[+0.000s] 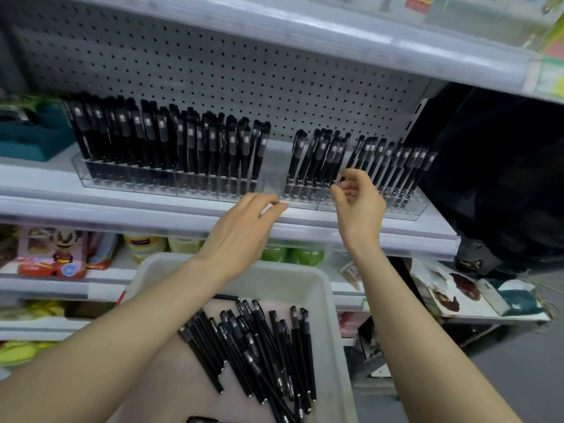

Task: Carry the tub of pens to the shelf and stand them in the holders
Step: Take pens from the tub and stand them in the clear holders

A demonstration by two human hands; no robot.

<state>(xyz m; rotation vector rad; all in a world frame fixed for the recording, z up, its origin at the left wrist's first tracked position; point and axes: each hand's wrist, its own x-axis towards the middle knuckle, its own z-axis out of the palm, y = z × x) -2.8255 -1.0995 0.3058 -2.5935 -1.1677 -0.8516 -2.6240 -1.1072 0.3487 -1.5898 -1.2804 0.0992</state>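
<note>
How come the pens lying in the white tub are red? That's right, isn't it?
Not quite. The pens lying in the white tub are black, not red. The head view shows this.

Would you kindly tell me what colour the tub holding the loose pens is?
The tub is white, best seen in head view.

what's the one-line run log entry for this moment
phase: stocking | left hand: fingertips on clear holder front edge | right hand: pinches pen at holder | tub: below shelf, loose pens inside
</note>
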